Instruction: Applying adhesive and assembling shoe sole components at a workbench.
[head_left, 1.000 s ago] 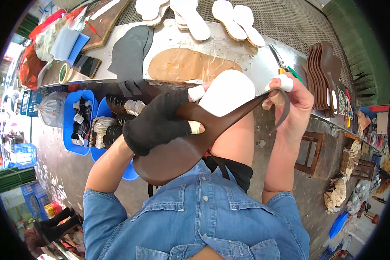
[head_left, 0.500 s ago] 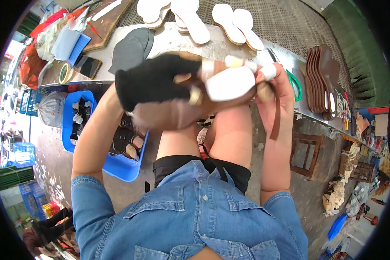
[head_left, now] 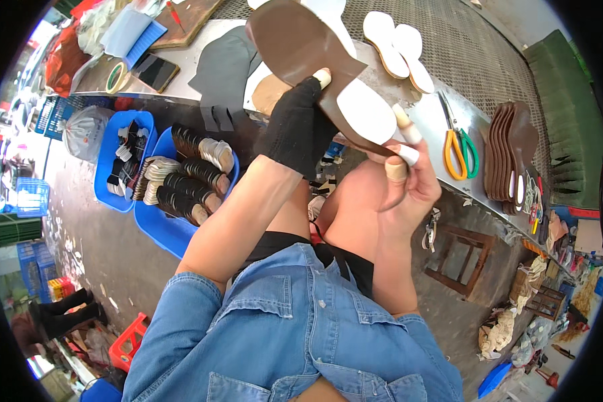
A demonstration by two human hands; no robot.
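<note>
A brown shoe insole [head_left: 293, 41] with a white heel patch is raised over the near edge of the table, its toe end tilted up to the left. My left hand [head_left: 300, 124], in a black fingerless glove, grips it at the waist with the thumb on top. At the heel end, my right hand [head_left: 409, 177] has its taped thumb and fingers closed on the rim. Part of the left hand's fingers is hidden beneath the insole. Beyond it lie several white insoles [head_left: 386, 45], and a dark grey cut sheet [head_left: 222, 67] is just left of it.
Scissors with orange and green handles [head_left: 458, 151] lie right of my hands, beside a stack of brown insoles [head_left: 504, 151]. A phone [head_left: 156, 72] and tape roll [head_left: 116, 78] sit at the left. Blue bins [head_left: 155, 224] of shoe parts stand below the table edge.
The insole has turned, its toe end rising up and left away from my lap. My left hand has swung inward beneath it; a brown strip hanging by my right hand no longer shows.
</note>
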